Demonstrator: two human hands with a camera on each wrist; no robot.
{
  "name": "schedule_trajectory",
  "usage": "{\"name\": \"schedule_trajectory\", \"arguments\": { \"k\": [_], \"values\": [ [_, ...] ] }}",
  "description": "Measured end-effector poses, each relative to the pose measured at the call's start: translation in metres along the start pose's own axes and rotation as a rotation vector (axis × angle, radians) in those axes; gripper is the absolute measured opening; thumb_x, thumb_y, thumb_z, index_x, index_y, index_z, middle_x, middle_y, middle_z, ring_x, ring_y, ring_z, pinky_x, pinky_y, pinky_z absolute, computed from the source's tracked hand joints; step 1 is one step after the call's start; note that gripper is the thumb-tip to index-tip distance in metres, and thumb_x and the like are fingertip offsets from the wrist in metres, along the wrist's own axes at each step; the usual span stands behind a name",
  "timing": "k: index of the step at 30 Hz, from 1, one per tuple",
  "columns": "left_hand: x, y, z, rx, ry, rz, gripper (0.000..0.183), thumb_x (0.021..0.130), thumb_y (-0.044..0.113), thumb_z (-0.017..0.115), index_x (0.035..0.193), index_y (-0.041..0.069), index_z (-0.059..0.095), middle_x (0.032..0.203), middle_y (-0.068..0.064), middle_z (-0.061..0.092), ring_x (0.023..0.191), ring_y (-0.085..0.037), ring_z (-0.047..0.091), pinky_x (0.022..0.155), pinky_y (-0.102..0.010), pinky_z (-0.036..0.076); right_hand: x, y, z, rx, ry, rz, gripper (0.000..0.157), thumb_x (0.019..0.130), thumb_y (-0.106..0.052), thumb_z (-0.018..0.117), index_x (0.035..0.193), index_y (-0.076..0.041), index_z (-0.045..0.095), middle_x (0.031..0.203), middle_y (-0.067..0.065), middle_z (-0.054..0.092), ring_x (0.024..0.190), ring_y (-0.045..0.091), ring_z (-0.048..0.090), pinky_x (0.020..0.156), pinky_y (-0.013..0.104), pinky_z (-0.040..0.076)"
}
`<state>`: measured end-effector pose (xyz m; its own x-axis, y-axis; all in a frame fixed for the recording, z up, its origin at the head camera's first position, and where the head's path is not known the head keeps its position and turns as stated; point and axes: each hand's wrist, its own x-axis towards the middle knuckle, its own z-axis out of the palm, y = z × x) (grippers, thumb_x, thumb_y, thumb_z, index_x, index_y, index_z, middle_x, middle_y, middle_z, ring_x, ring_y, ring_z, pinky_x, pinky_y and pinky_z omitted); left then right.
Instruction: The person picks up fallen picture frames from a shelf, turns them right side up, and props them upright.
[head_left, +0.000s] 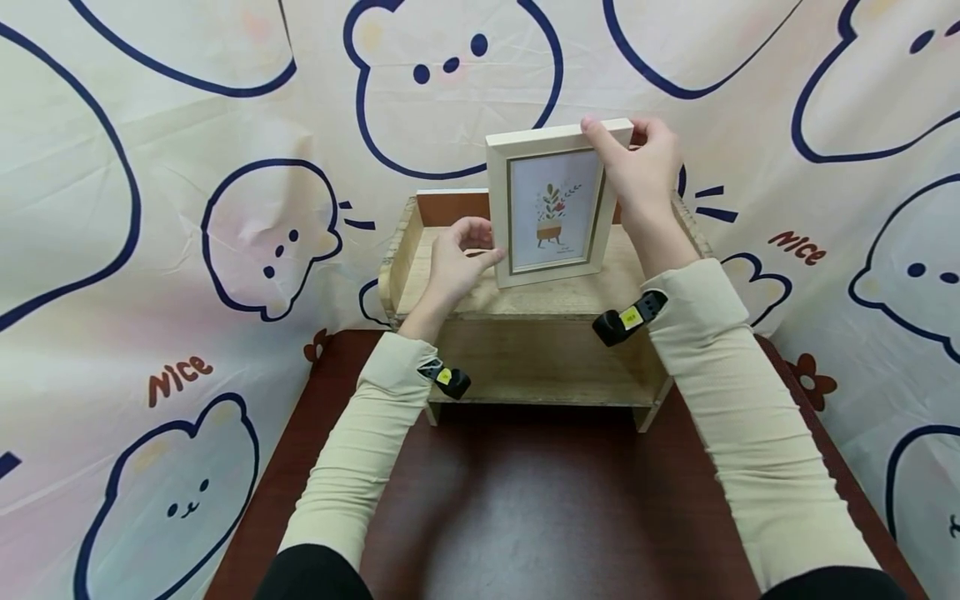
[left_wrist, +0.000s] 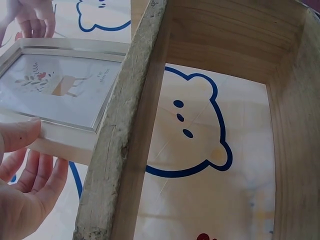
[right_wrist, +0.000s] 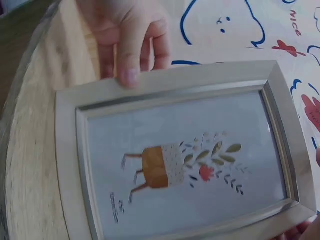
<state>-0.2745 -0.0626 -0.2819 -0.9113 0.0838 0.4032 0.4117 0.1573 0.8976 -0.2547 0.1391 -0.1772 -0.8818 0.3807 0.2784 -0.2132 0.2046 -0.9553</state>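
Note:
A cream picture frame stands nearly upright, tilted a little, over the top board of a small wooden shelf. Its print shows a plant in a legged pot. My right hand grips the upper right corner, thumb on the front. At the lower left edge, my left hand pinches the frame; the left wrist view shows its thumb on the front and fingers behind. In the right wrist view, the frame's bottom edge lies close to the board; whether they touch I cannot tell.
Raised sides, such as the left side panel, flank the shelf's top board. The shelf stands at the back of a dark red-brown table. Cloth with bear drawings hangs behind and on both sides.

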Motion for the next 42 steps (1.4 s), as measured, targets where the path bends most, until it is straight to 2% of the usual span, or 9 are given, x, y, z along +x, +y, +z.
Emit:
{"name": "schedule_trajectory", "arguments": {
  "k": [9,13,17,20,22,25,29,42],
  "values": [
    [-0.001,-0.001,0.001,0.006,0.003,0.023,0.028,0.075,-0.007,0.069,0.101,-0.007,0.057,0.089,-0.012,0.058,0.084,-0.023,0.059,0.079,-0.029,0.049,0.002,-0.002,0.005,0.061,0.016,0.067,0.052,0.078,-0.031,0.073,0.119,-0.007,0.052,0.108,0.000,0.048,0.103,0.012,0.044,0.090,0.030,0.037],
    [0.000,0.003,-0.004,0.008,-0.018,0.037,0.028,0.078,0.000,0.069,0.103,-0.005,0.058,0.090,-0.010,0.059,0.085,-0.019,0.058,0.081,-0.029,0.049,0.003,-0.004,0.005,0.082,0.009,0.074,0.050,0.078,-0.028,0.074,0.118,-0.006,0.053,0.106,0.000,0.048,0.102,0.012,0.044,0.089,0.028,0.037],
    [0.009,0.024,-0.010,-0.016,-0.017,0.087,0.032,0.084,0.006,0.065,0.113,-0.004,0.057,0.100,-0.015,0.060,0.090,-0.018,0.056,0.084,-0.027,0.046,0.003,-0.006,0.005,0.074,0.002,0.076,0.048,0.078,-0.027,0.074,0.117,-0.006,0.054,0.103,-0.001,0.048,0.100,0.012,0.044,0.088,0.027,0.036],
    [0.021,0.046,-0.012,-0.074,-0.007,0.119,0.032,0.089,0.008,0.058,0.118,-0.005,0.055,0.107,-0.016,0.059,0.095,-0.019,0.055,0.087,-0.024,0.044,0.004,-0.006,0.005,0.060,0.001,0.070,0.047,0.078,-0.027,0.074,0.116,-0.006,0.055,0.101,-0.001,0.048,0.098,0.011,0.043,0.087,0.027,0.035],
    [0.029,0.058,-0.012,-0.148,-0.022,0.129,0.028,0.093,0.008,0.052,0.117,-0.006,0.055,0.105,-0.014,0.059,0.095,-0.019,0.055,0.087,-0.026,0.045,0.005,-0.006,0.005,0.057,0.001,0.067,0.047,0.078,-0.027,0.074,0.115,-0.006,0.055,0.100,-0.002,0.048,0.098,0.011,0.043,0.086,0.027,0.035],
    [0.038,0.067,-0.012,-0.256,-0.068,0.116,0.024,0.097,0.009,0.044,0.109,-0.006,0.057,0.097,-0.010,0.059,0.090,-0.018,0.055,0.085,-0.030,0.047,0.006,-0.006,0.004,0.053,0.001,0.064,0.046,0.078,-0.027,0.073,0.115,-0.005,0.056,0.099,-0.001,0.048,0.097,0.011,0.043,0.085,0.026,0.035],
    [0.042,0.070,-0.011,-0.320,-0.113,0.091,0.022,0.098,0.009,0.041,0.097,-0.003,0.059,0.088,-0.005,0.058,0.084,-0.017,0.055,0.080,-0.034,0.048,0.007,-0.006,0.004,0.043,-0.008,0.075,0.045,0.078,-0.027,0.073,0.115,-0.005,0.056,0.099,-0.001,0.048,0.098,0.011,0.043,0.086,0.027,0.035],
    [0.039,0.075,-0.007,-0.337,-0.099,0.044,0.019,0.095,0.008,0.046,0.099,-0.005,0.060,0.090,-0.006,0.057,0.084,-0.018,0.056,0.078,-0.032,0.047,0.013,-0.012,0.003,0.036,-0.070,0.144,0.047,0.080,-0.027,0.072,0.119,-0.007,0.056,0.114,0.000,0.051,0.105,0.011,0.044,0.092,0.024,0.035]
  ]
}}
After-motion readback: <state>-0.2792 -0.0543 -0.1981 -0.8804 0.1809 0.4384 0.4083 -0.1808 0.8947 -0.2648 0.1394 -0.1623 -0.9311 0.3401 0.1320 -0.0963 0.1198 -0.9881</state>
